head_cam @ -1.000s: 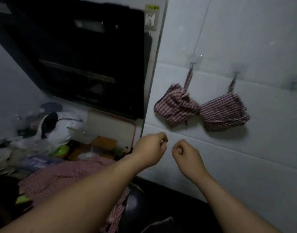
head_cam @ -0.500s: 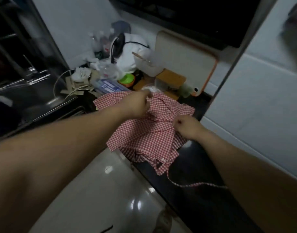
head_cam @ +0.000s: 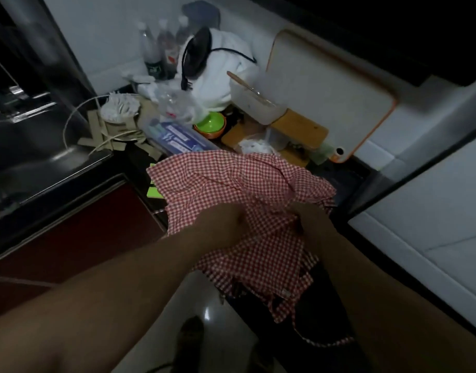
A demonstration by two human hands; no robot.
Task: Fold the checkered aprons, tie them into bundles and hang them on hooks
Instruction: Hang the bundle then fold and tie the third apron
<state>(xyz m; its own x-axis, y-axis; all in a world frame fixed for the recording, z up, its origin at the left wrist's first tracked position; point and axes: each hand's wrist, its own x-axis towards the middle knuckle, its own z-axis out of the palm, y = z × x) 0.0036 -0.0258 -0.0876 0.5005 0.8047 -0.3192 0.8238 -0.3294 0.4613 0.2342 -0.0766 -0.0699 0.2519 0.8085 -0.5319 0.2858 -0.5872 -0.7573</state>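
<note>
The red and white checkered apron lies spread on the dark counter, and its near end hangs over the edge toward the floor. Both hands are on its middle, close together. The right hand pinches a fold of the cloth. The left hand rests on the apron just beside it, but its fingers are hidden, so I cannot tell if it holds anything. A thin apron string dangles below the apron. Behind the apron sit a green bowl, a wooden block and a white cutting board leaning on the wall. A clear tub behind the apron has a wooden stick in it. Bottles stand farther back. The sink is off to the apron's left.
</note>
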